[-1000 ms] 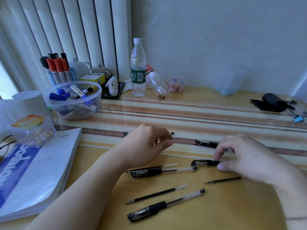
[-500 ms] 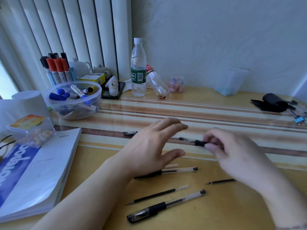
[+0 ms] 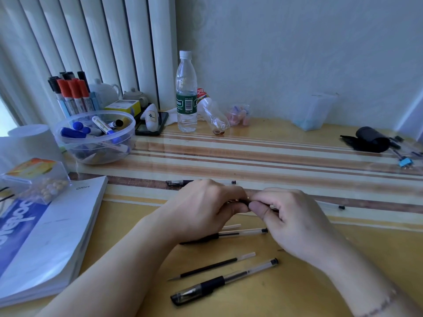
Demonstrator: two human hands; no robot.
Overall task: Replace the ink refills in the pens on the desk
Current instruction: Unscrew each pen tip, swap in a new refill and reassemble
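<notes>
My left hand (image 3: 206,207) and my right hand (image 3: 288,216) meet at mid-desk, both pinching one clear gel pen (image 3: 329,205) whose barrel sticks out to the right, ending in a black plug; its front end is hidden by my fingers. A capped black-grip pen (image 3: 219,283) lies nearest me. Just above it rests a loose black ink refill (image 3: 212,266). Another pen (image 3: 242,233) lies partly under my left hand. A further pen (image 3: 180,183) sits beyond my left hand on the striped mat.
A thick white book (image 3: 45,236) lies at the left. A clear bowl of markers (image 3: 96,136) and a box of beads (image 3: 36,179) sit behind it. A water bottle (image 3: 186,92) stands at the back. Black items (image 3: 368,139) lie far right.
My right hand lifted a pen off the mat and brought it left. My left hand opened, then closed on that pen's front end, so both hands now hold it together.
</notes>
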